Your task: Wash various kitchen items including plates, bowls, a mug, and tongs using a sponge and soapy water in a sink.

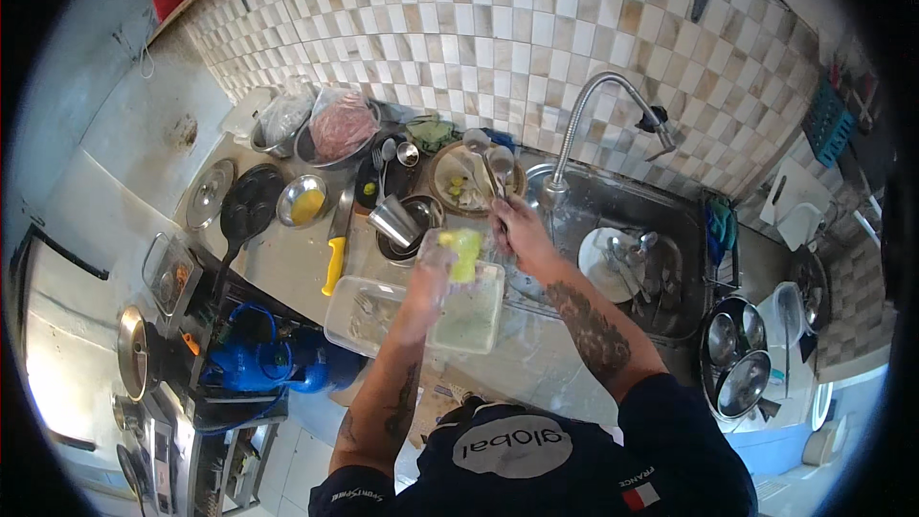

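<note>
My left hand (429,276), blurred, grips a yellow-green sponge (465,256) above two clear plastic containers. Cloudy liquid fills the right container (470,323); in the left container (348,330) lie several forks (370,312). My right hand (520,226) is closed around the handles of what look like metal ladles or large spoons (500,159). Their round heads point away from me, over a round plate (439,187) holding food scraps and yellow-green citrus pieces. Left of the sponge, a steel cup (395,221) lies tilted on stacked bowls (425,212).
A sink (567,230) holds a white plate (596,251) and cutlery, under a flexible faucet (596,82). At left lie a yellow-handled knife (336,251), a bowl of yellow liquid (307,207), a black multi-cup pan (251,201) and a bowl with bagged meat (344,128). Pans (743,380) stand right.
</note>
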Tool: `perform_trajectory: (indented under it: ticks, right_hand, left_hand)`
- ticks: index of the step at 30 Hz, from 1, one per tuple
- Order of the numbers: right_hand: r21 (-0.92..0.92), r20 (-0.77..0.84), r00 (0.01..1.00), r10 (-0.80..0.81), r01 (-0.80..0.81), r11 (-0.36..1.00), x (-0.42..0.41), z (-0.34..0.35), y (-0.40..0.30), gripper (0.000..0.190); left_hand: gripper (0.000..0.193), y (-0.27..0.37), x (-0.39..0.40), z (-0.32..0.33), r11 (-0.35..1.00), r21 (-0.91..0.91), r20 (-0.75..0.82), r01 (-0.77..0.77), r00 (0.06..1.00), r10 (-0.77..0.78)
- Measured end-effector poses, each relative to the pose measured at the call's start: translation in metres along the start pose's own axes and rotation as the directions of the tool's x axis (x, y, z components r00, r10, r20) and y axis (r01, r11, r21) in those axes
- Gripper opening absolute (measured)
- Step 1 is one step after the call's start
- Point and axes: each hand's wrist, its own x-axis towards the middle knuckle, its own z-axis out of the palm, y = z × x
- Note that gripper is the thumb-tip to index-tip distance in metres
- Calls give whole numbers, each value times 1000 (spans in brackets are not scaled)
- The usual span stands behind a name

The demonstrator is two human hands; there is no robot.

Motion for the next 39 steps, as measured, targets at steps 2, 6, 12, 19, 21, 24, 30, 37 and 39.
perform_trajectory:
  ticks: [2,6,12,19,21,24,30,37,39]
  right_hand:
    - [39,10,1000,9,-9,999,-35,1,-3,15]
    - [-444,-121,958,-259,181,878,-90,-36,29,17]
    - [-623,-277,880,-386,142,770,-173,-97,24,19]
    - [-705,-351,849,-396,39,708,-251,-152,18,17]
    - [-764,-371,839,-398,-32,645,-254,-147,15,17]
    - [-746,-436,806,-401,-74,662,-254,-146,25,18]
    - [-768,-395,826,-403,-56,638,-255,-162,19,17]
    - [-751,-513,685,-517,-66,657,-237,-174,27,27]
    - [-674,-582,681,-444,-98,732,-252,-186,29,28]
  left_hand:
    - [47,18,21,11,635,-764,-89,115,956,-280]
    - [41,37,51,57,266,-920,122,289,854,-506]
    - [38,35,62,159,754,-548,-29,363,892,-451]
    - [44,21,73,201,501,-691,99,521,755,-648]
    - [48,13,60,209,253,-731,350,634,667,-658]
    - [43,40,23,250,531,-552,374,643,760,-532]
    - [31,14,41,257,509,-659,260,554,803,-537]
    - [40,1,9,313,979,-203,47,31,999,-22]
    - [39,1,30,316,925,-110,230,364,915,-332]
